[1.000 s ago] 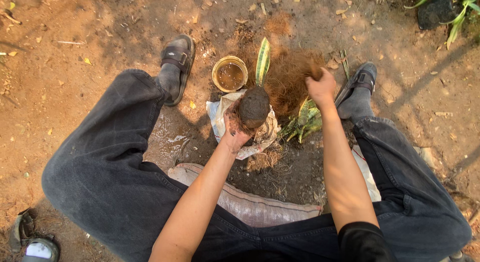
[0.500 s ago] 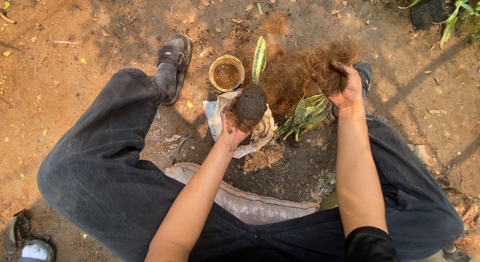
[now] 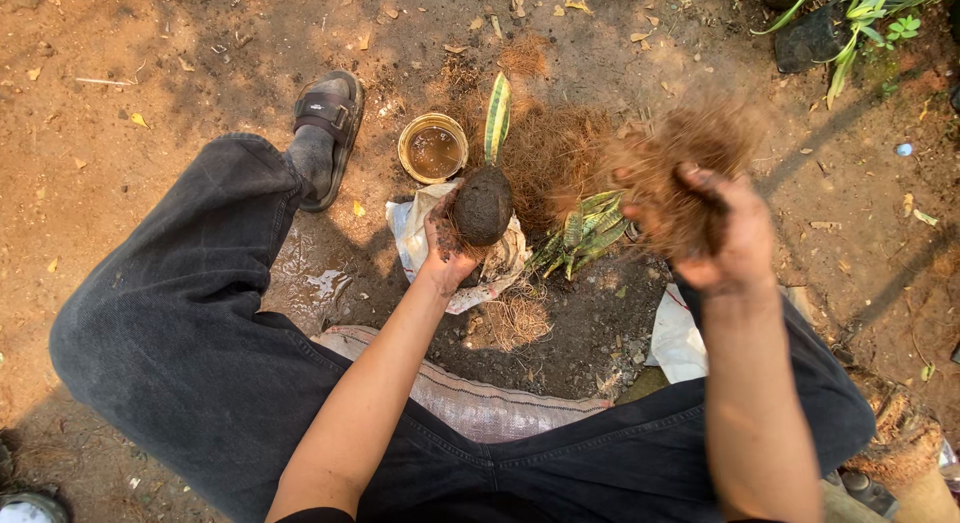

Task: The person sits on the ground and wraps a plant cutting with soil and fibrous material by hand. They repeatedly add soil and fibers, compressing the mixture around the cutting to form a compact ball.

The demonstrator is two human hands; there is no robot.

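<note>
My left hand [image 3: 448, 253] grips a dark ball of wet soil [image 3: 483, 205] with one green and yellow striped leaf [image 3: 497, 118] standing out of its top. It holds the ball over a crumpled white plastic bag [image 3: 412, 238] on the ground. My right hand [image 3: 722, 238] is raised to the right, shut on a loose tuft of brown coconut fibre [image 3: 680, 158]. More of the fibre lies in a pile [image 3: 555, 158] behind the soil ball.
A small round bowl of muddy water [image 3: 433, 148] stands beside my sandalled foot [image 3: 325, 128]. Small striped plants [image 3: 585, 231] lie between my hands. A woven sack [image 3: 470, 398] lies under my legs. Potted plants [image 3: 850, 23] stand at the top right.
My right hand has pulled a tuft of fibre off the pile and lifted it up and to the right. The left hand has kept the soil ball still.
</note>
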